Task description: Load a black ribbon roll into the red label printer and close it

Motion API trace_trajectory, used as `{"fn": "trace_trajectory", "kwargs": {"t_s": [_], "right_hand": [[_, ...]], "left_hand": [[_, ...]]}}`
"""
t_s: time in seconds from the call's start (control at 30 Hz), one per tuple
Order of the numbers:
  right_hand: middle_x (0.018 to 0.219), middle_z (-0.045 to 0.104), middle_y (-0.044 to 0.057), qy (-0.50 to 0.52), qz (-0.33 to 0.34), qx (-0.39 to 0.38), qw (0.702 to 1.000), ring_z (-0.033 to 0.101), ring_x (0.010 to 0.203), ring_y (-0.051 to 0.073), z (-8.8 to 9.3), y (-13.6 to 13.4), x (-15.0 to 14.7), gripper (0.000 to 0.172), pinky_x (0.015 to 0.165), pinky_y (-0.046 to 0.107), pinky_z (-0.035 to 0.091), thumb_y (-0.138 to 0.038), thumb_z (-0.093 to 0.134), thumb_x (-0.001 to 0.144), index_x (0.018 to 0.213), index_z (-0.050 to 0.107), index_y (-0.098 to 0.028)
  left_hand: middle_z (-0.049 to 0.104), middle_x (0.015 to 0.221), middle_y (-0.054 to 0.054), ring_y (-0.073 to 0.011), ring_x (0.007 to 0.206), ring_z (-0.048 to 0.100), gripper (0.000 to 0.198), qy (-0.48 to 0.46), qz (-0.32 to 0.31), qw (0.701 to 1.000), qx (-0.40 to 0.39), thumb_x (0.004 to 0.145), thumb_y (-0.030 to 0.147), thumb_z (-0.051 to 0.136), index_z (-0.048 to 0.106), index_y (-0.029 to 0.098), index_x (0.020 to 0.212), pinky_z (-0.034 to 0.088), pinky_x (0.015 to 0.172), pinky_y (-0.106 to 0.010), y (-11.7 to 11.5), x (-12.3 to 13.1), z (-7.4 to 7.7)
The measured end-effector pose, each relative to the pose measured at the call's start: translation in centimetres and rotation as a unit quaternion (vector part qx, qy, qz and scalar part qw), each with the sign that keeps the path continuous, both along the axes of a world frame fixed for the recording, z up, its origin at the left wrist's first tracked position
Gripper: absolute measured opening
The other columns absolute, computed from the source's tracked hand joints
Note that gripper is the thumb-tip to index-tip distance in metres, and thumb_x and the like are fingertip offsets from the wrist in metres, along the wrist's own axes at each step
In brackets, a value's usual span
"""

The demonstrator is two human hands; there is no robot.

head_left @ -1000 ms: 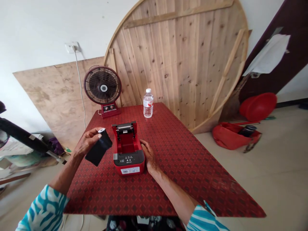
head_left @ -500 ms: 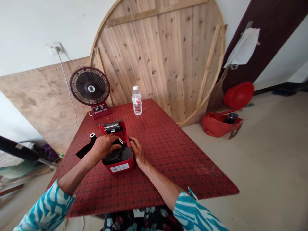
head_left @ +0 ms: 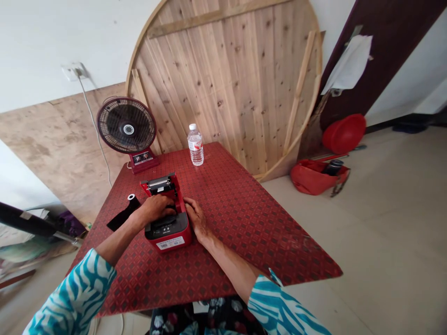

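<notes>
A red and black label printer (head_left: 168,242) stands on the table with its lid (head_left: 159,184) raised toward the back. My left hand (head_left: 156,209) reaches down into its open compartment. The fingers are closed around a black roll, now mostly hidden beneath them. Against the printer's right wall, my right hand (head_left: 196,217) grips the casing with curled fingers. Left of the printer lies a second black roll (head_left: 132,201) with a white core, its loose strip spread flat on the tabletop and partly covered by my left forearm.
The red patterned table (head_left: 251,223) carries a fan (head_left: 127,128) at the back left and a water bottle (head_left: 196,146) behind the printer. A large round wooden board (head_left: 223,79) leans on the wall. A red bag (head_left: 310,179) and a red basin (head_left: 344,134) are off to the right.
My left hand has lowered the black roll deeper into the compartment, so its white core end no longer shows. More of the printer's front panel is uncovered. My right hand stays at the side.
</notes>
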State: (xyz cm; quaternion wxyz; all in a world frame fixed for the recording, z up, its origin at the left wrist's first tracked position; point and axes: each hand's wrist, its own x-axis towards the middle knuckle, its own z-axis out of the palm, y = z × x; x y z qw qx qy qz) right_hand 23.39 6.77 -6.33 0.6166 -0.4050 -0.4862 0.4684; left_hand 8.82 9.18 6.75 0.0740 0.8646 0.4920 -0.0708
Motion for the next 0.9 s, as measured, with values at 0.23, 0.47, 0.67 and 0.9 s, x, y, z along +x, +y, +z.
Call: {"fn": "trace_trajectory", "kwargs": {"t_s": [0.23,0.47,0.67,0.9], "right_hand": [[0.113,0.066,0.004,0.008,0.005,-0.003,1.0,0.056,0.112,0.022,-0.1,0.1,-0.1,0.032,0.102,0.039,0.04,-0.041,0.049,0.086,0.109,0.065,-0.025],[0.113,0.066,0.004,0.007,0.011,-0.004,1.0,0.056,0.113,0.023,-0.1,0.0,0.0,0.034,0.101,0.04,0.04,-0.043,0.049,0.085,0.11,0.065,-0.026],[0.113,0.066,0.005,0.008,0.009,0.005,1.0,0.056,0.113,0.023,-0.2,0.1,0.0,0.034,0.101,0.04,0.04,-0.042,0.049,0.086,0.109,0.065,-0.024],[0.114,0.066,0.003,0.009,0.007,0.004,1.0,0.056,0.113,0.022,-0.4,0.0,0.1,0.032,0.103,0.04,0.039,-0.042,0.051,0.085,0.108,0.066,-0.026]], "left_hand": [[0.074,0.103,-0.003,-0.0192,0.088,0.07,0.034,-0.246,0.013,0.969,0.023,0.088,0.047,0.057,0.07,0.023,0.109,0.053,0.078,-0.026,-5.3,-4.4,1.1],[0.074,0.09,-0.003,-0.0159,0.08,0.07,0.02,-0.285,-0.046,0.951,0.115,0.092,0.031,0.054,0.071,0.021,0.095,0.053,0.071,-0.024,-6.8,-4.5,-0.7],[0.073,0.092,-0.002,-0.0146,0.085,0.068,0.015,-0.265,-0.11,0.933,0.219,0.094,0.024,0.053,0.068,0.021,0.094,0.049,0.076,-0.026,-8.1,-3.4,-0.8],[0.072,0.095,-0.005,-0.0172,0.085,0.066,0.017,-0.233,-0.11,0.925,0.28,0.094,0.024,0.053,0.069,0.021,0.09,0.046,0.073,-0.031,-10.3,-2.8,-1.4]]}}
